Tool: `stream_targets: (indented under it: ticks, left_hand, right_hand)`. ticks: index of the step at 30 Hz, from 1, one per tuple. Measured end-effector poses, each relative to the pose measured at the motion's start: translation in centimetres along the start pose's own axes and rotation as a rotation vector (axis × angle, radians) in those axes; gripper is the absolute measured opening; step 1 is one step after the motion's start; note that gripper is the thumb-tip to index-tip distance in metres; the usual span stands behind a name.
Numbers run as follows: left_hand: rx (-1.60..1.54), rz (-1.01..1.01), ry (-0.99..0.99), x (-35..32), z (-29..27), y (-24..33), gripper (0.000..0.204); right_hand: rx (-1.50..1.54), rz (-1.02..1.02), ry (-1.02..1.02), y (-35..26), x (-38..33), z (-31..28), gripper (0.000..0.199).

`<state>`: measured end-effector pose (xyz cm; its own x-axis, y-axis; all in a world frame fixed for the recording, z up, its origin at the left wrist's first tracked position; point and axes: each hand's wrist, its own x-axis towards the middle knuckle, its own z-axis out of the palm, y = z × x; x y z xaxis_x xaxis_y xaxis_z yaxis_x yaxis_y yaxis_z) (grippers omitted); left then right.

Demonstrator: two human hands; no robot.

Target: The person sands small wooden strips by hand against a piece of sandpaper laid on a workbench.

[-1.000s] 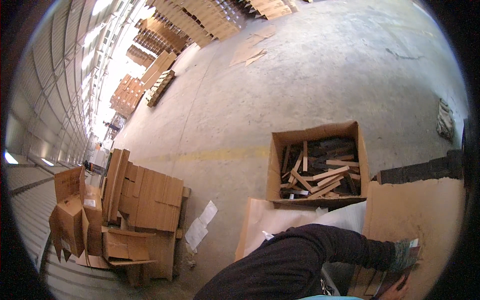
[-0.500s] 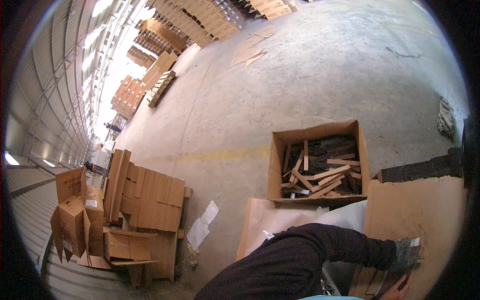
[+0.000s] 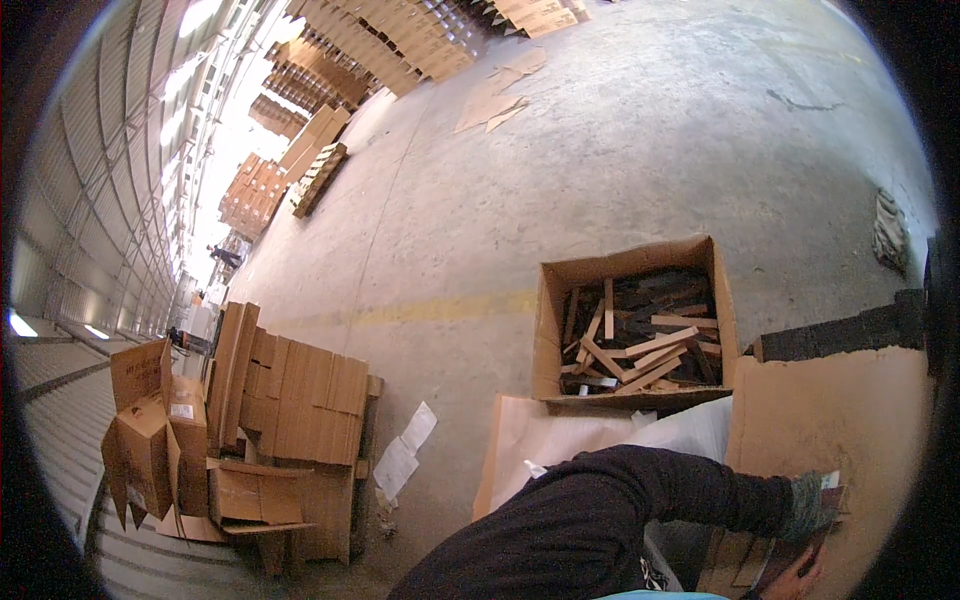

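My left arm in a black sleeve reaches across to the right. My left hand (image 3: 815, 500), in a grey-green knit glove, rests at the lower edge of a large brown cardboard sheet (image 3: 830, 410), its fingers closed over a small stack of cardboard pieces (image 3: 745, 565). Only part of my right hand (image 3: 795, 583) shows at the bottom edge, just under the left one and against the same pieces; its grip is hidden. Beyond the sheet stands an open cardboard box (image 3: 560, 330) filled with wooden and cardboard strips (image 3: 640, 345).
A pale flat sheet (image 3: 530, 445) lies on the concrete floor in front of the box. Folded and flattened cartons (image 3: 290, 400) are piled at the left, with white papers (image 3: 405, 455) beside them. Pallets of stacked cardboard (image 3: 390, 40) line the far side. A dark block (image 3: 850, 330) sits at the right.
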<state>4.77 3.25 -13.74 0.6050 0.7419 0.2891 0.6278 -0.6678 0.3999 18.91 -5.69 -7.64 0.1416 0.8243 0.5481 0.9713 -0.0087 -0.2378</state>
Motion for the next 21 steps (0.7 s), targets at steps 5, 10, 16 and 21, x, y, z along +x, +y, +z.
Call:
stream_targets:
  ticks: [5, 10, 16, 21]
  left_hand:
    - [0.072, 0.007, -0.013, 0.0, 1.5, -0.1, 0.055]
    - [0.034, 0.017, 0.164, -0.2, 1.5, 0.2, 0.058]
    - [-0.183, 0.004, 0.253, -0.4, -0.7, 0.2, 0.043]
    - [-0.177, -0.037, 0.335, -0.3, -0.9, 0.4, 0.036]
  right_hand:
    - [0.002, -0.004, -0.019, -1.1, 0.3, -0.7, 0.051]
    - [0.016, 0.062, -0.064, -0.3, 0.0, -0.4, 0.050]
    - [0.026, 0.011, -0.042, 0.7, -0.3, 0.3, 0.050]
    - [0.057, -0.057, 0.021, 0.5, 0.0, 0.6, 0.050]
